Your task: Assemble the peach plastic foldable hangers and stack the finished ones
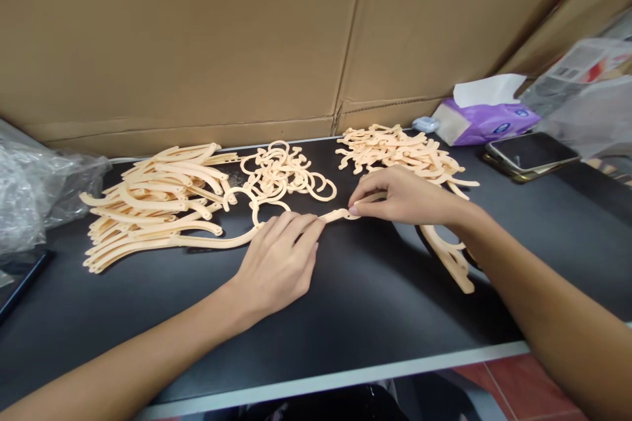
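A long curved peach plastic arm [212, 241] lies on the black table [375, 302]. My left hand [279, 263] presses flat on it, fingers stretched out toward its right end. At that end my right hand [399, 197] pinches a small peach plastic piece [368, 198], touching it to the arm's tip. Left of my hands is a stack of the same curved arms [153, 200]. A heap of peach rings [284, 174] lies behind my left hand, and a heap of small hook pieces [399, 148] lies behind my right hand.
Another peach part [451, 260] lies under my right forearm. Cardboard [247, 39] walls the table's back. A purple tissue pack [481, 117], a phone [530, 152] and plastic bags [587, 102] are at right; crumpled clear plastic [34, 184] at left.
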A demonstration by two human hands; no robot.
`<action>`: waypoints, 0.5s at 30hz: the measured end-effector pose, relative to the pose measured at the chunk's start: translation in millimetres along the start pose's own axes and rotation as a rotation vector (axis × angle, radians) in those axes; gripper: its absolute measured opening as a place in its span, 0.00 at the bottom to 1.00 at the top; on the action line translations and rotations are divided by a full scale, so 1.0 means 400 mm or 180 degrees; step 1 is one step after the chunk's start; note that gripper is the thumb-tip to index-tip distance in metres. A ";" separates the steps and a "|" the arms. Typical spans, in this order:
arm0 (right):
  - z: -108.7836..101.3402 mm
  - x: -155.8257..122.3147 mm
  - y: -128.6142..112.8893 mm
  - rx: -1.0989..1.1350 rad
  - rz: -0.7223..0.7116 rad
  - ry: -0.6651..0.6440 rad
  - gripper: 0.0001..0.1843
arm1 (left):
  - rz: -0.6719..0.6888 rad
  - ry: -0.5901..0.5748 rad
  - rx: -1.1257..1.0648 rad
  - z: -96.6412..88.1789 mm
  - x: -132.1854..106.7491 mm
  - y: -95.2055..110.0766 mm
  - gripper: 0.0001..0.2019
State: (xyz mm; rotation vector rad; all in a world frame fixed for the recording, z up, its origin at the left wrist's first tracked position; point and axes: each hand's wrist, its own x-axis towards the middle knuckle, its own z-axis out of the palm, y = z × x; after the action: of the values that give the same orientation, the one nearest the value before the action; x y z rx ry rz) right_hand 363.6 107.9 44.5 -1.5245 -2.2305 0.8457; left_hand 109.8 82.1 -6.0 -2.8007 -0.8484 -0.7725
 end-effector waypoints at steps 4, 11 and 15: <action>-0.005 -0.004 -0.002 -0.0036 0.0046 0.0007 0.10 | 0.0039 -0.0030 0.0001 0.003 -0.002 -0.001 0.13; -0.013 -0.004 0.006 -0.0585 0.0138 0.0914 0.20 | 0.0100 -0.0031 -0.0031 0.008 -0.002 -0.003 0.11; -0.042 -0.018 0.023 -0.0757 0.0280 0.1421 0.17 | 0.0129 -0.0044 -0.0089 0.010 0.000 -0.006 0.11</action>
State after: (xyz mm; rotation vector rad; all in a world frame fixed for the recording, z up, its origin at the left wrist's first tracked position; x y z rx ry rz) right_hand 382.6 108.8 52.3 -1.7237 -1.9924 0.2269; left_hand 110.4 85.1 -9.6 -2.8413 -0.7862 -0.7657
